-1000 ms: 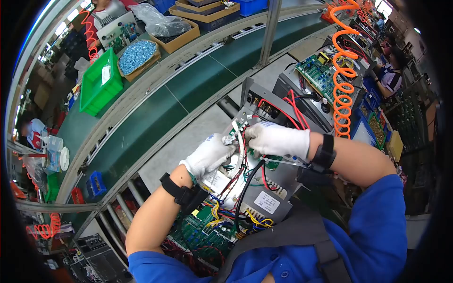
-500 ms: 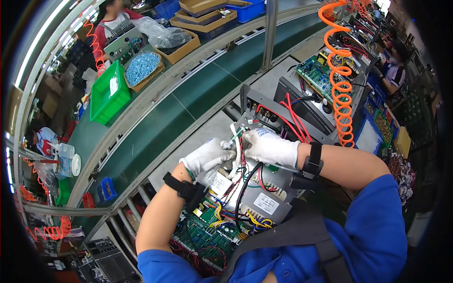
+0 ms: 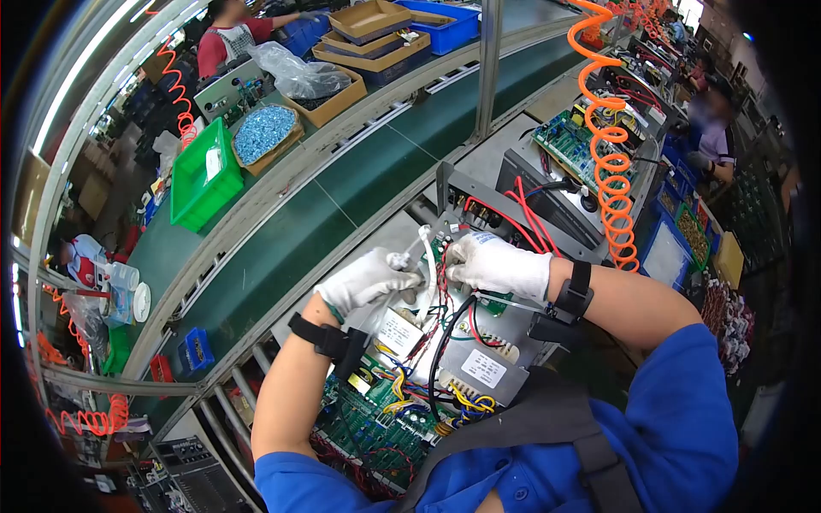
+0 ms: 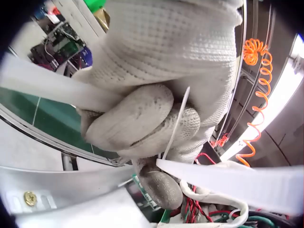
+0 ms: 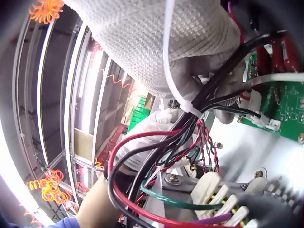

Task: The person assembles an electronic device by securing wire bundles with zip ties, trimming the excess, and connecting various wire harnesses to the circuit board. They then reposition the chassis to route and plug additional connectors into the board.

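Observation:
My left hand [image 3: 368, 280], in a white glove, curls its fingers around white cable ties [image 4: 232, 183]; flat strips stick out on both sides of the fist in the left wrist view. My right hand [image 3: 500, 263], also gloved, grips a bundle of black wires [image 5: 216, 78] just above a circuit board. Around that bundle sits a fastened cable tie [image 5: 173, 80], its long tail running up across the glove. Between the hands rise a white sleeved cable [image 3: 429, 269] and twisted red and black wires [image 3: 442, 282]. Beneath them lies an open metal unit with a labelled grey block [image 3: 483, 368].
A green circuit board [image 3: 376, 427] lies close to my body. Dark metal housing [image 3: 547, 192] stands beyond my right hand, under a hanging orange coiled hose [image 3: 609, 162]. Across the green conveyor [image 3: 376, 171] are a green bin [image 3: 205, 184] and a box of blue parts [image 3: 268, 135].
My left hand has drawn a little to the left, away from the right hand and the white sleeved cable. The right hand stays by the wires. The head view has shifted slightly.

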### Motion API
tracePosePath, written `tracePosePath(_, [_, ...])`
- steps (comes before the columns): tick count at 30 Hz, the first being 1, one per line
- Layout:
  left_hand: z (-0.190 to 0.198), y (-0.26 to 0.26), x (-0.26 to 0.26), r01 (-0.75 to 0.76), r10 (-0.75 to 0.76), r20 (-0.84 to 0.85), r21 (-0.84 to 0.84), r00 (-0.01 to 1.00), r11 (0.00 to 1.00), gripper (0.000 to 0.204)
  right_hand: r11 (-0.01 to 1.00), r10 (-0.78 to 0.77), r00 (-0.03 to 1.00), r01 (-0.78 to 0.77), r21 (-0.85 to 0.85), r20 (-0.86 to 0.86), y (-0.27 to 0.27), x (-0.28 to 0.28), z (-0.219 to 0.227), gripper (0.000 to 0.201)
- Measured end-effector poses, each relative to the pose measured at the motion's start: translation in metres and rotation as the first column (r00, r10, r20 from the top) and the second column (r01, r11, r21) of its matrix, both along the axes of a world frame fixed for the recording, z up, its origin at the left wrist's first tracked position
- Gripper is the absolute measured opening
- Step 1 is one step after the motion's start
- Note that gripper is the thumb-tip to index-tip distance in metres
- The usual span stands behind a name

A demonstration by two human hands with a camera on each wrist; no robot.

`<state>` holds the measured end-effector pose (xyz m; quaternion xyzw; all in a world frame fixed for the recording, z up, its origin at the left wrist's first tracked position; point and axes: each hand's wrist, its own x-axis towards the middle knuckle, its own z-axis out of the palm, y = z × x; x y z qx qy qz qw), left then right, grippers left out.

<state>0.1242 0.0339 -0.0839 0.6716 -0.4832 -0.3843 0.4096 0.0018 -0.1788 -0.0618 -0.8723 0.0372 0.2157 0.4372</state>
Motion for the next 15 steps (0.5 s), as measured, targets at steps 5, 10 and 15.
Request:
tracePosePath(5, [0.030,-0.001,-0.010,-0.236,0.234,-0.184,0.013,0.955,0.972,0.024,0.952,-0.010,0.949,0.106,-0.289,0.316,0.017,-0.010,-0.006,0.024])
tracePosePath(10, [0.032,-0.010,-0.023,-0.197,0.191,-0.389,0.024,0.901,0.980,0.025,0.958,-0.081,0.916,0.181,-0.225,0.393,0.012,-0.025,-0.002,0.023])
tracePosePath(15, [0.025,-0.026,-0.038,-0.288,0.322,-0.308,0.150,0.895,0.946,0.019,0.972,-0.233,0.945,0.236,0.012,0.228,0.010,-0.028,-0.001,0.020])
